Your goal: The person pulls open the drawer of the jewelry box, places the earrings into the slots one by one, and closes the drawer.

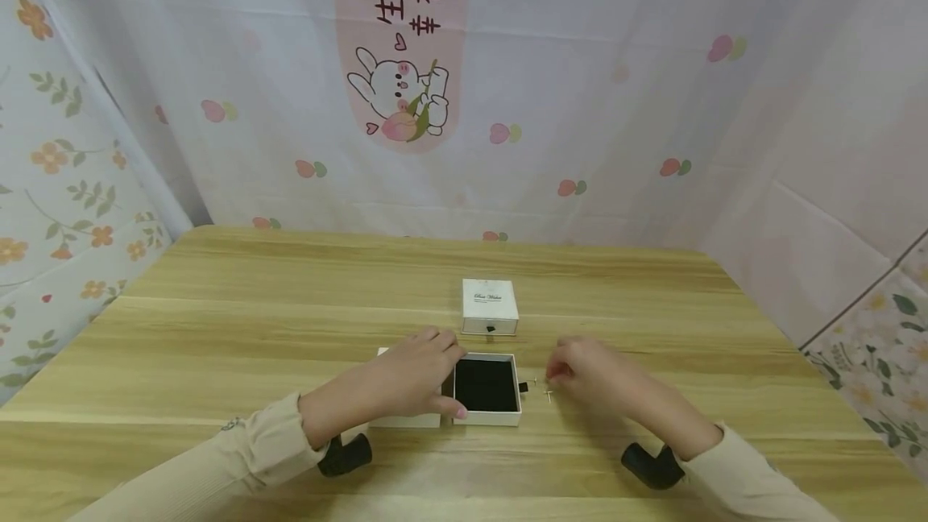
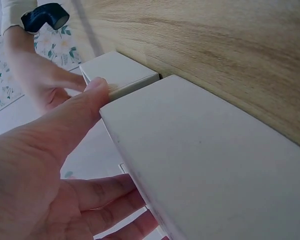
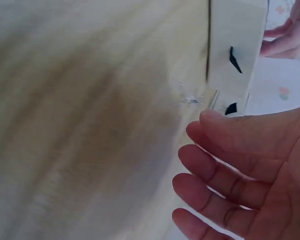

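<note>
Pale wood tabletop [image 1: 435,482] stretches away from you. Nearest on it, a white box [image 1: 416,421] sits left of a black-lined white tray [image 1: 486,419]; your left hand [image 1: 406,373] grips the tray's left end, thumb at the near corner. Just right of the tray's black tab [image 1: 524,387] lie two tiny metal pins [image 1: 548,395], slightly left of your right hand [image 1: 594,373], much the nearer hand. The closer pin's long axis runs roughly towards you; the farther one lies crosswise, left to right. Your right thumb and index tips sit close together; I cannot tell whether they pinch anything. Beyond stands a closed box [image 1: 490,300], then the printed curtain [image 1: 616,63].
</note>
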### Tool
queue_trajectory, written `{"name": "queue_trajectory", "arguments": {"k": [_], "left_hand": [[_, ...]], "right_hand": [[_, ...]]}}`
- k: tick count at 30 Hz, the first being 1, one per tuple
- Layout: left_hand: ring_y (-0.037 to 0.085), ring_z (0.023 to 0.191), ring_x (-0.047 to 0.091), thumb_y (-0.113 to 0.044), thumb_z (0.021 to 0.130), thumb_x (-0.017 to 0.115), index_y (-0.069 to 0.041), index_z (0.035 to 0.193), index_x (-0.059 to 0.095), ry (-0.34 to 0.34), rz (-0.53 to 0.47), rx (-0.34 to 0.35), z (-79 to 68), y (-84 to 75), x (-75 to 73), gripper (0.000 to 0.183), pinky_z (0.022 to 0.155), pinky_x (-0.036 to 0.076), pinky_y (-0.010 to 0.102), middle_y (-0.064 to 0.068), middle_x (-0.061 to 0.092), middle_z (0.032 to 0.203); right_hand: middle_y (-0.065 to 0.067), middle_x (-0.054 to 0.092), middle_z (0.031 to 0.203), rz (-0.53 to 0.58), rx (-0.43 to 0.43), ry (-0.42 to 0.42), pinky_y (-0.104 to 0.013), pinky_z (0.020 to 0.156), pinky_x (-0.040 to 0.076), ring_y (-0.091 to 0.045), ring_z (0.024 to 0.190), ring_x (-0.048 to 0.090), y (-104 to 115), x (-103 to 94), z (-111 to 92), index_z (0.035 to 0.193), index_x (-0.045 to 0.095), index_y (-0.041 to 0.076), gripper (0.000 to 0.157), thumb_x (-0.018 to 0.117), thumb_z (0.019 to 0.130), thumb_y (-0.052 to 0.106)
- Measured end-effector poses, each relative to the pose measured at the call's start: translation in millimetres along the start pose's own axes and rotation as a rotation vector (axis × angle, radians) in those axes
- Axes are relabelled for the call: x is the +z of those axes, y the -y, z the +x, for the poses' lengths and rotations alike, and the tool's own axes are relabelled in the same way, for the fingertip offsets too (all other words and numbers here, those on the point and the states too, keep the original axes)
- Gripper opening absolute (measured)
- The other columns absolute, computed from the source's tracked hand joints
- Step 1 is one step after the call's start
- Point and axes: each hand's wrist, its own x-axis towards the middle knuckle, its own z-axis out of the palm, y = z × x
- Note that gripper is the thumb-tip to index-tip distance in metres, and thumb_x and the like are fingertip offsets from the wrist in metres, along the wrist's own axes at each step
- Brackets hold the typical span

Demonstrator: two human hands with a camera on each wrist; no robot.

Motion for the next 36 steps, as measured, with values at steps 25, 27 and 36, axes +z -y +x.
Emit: {"name": "queue_trajectory", "arguments": {"k": [25, 27, 36], "left_hand": [[0.021, 0.112, 0.046, -0.055, 0.077, 0.059, -0.004, 0.125, 0.051, 0.011, -0.011, -0.008, 0.5, 0.1, 0.0, 0.071, 0.097, 0.040, 0.034, 0.007, 0.051, 0.123], [0.021, 0.113, 0.046, -0.055, 0.077, 0.059, -0.004, 0.125, 0.051, 0.011, -0.011, -0.008, 0.4, 0.2, -0.1, 0.071, 0.098, 0.040, 0.034, 0.007, 0.051, 0.123], [0.021, 0.113, 0.046, -0.055, 0.077, 0.059, -0.004, 0.125, 0.051, 0.012, -0.015, -0.009, -0.3, 0.3, -0.9, 0.070, 0.099, 0.039, 0.034, 0.007, 0.051, 0.123]], "right_hand": [[0.008, 0.050, 0.066, 0.089, 0.030, 0.007, -0.017, 0.050, 0.035, 0.000, 0.057, 0.039, -2.4, 10.9, -6.9, 0.070, 0.060, 0.014, 0.011, 0.066, 0.080, 0.012], [0.008, 0.050, 0.066, 0.081, 0.019, 0.006, -0.017, 0.050, 0.035, 0.000, 0.057, 0.039, -2.5, 11.3, -7.1, 0.070, 0.060, 0.014, 0.011, 0.066, 0.080, 0.012], [0.008, 0.050, 0.067, 0.064, 0.030, 0.019, -0.017, 0.051, 0.035, 0.000, 0.057, 0.039, -1.3, 10.8, -8.0, 0.070, 0.060, 0.015, 0.012, 0.066, 0.080, 0.013]]}}
